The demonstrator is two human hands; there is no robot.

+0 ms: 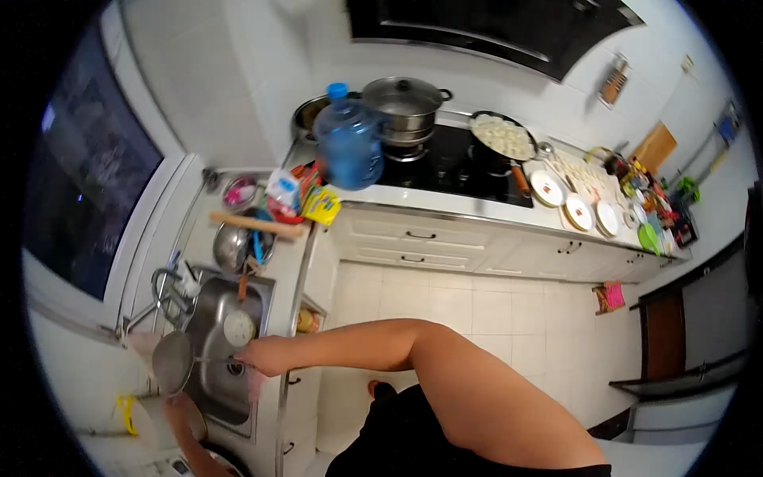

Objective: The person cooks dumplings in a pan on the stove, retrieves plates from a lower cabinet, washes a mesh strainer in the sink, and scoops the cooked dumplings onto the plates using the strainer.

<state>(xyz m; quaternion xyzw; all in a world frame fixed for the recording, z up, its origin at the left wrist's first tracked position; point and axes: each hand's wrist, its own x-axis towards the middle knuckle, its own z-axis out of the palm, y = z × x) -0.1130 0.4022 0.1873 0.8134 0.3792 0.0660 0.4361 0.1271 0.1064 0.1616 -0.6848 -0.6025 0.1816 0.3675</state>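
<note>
My right hand [266,355] reaches over the edge of the steel sink [214,330], closed around the handle of a round mesh strainer [172,363]. The strainer's bowl is at the sink's left side, below the faucet [163,286]. At the strainer's lower rim is my left hand [180,409], its fingers blurred; I cannot tell whether they grip it. A pale round ladle or scoop [238,327] with a brown handle lies in the sink, just beyond my right hand. Pinkish cloth [256,384] hangs at the sink's right edge.
Beyond the sink sit a metal bowl [232,245], a rolling pin [254,224] and bright packets [286,197]. A blue water jug [350,147] stands by the stove, which holds a steamer pot [403,103] and a pan of dumplings [503,137]. Plates [579,212] line the counter.
</note>
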